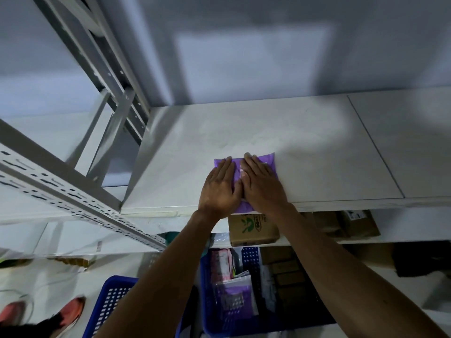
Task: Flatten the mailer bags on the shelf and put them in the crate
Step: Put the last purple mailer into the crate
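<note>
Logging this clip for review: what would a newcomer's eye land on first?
The left hand and right hand press flat, side by side, on a purple plastic mailer bag near the front edge of the white metal shelf. Below, a blue perforated plastic crate holds more packets.

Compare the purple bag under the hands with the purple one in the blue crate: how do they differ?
The shelf bag lies flat on the white shelf, pressed by the left hand and right hand; the crate bag leans among other packets in the blue crate, untouched. Both are purple.
</note>
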Available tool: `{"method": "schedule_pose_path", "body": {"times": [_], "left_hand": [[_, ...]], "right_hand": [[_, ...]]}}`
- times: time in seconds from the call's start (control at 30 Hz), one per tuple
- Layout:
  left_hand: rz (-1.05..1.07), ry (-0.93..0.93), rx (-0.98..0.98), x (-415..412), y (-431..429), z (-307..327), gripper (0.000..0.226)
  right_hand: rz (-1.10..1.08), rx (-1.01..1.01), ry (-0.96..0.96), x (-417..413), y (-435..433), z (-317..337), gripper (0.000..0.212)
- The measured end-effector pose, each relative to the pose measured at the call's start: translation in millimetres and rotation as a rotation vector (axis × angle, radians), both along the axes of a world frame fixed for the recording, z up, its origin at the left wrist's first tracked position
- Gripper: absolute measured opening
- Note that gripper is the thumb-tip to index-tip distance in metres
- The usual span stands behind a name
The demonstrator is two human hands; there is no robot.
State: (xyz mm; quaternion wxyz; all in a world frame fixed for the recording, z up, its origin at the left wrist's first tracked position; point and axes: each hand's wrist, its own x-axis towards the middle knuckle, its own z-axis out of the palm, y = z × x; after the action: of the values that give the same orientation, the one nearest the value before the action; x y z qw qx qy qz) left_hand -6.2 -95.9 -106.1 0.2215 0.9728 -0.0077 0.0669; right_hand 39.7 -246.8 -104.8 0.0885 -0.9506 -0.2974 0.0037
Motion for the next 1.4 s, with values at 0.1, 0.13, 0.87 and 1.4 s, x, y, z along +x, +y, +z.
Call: {"method": "schedule_pose_path", "body": {"times": [0.1, 0.13, 0.87, 1.4], "left_hand": [[0.020, 0.025, 0.034, -1, 4, -1, 0.079], [0.022, 0.037, 0.047, -1, 4, -1, 0.080], [0.097, 0.093, 0.157, -13, 8, 2, 0.097], [0.217, 0.127, 0.136, -36, -31, 23, 0.102]], "right_hand": [[0.019, -0.062, -0.015, 3, -3, 0, 0.070], [0.011, -0.055, -0.009, 3, -3, 1, 0.073], [-0.163, 0.004, -0.052, -4, -37, -8, 0.070], [-0.062, 0.153, -0.019, 0, -60, 34, 0.049]]}}
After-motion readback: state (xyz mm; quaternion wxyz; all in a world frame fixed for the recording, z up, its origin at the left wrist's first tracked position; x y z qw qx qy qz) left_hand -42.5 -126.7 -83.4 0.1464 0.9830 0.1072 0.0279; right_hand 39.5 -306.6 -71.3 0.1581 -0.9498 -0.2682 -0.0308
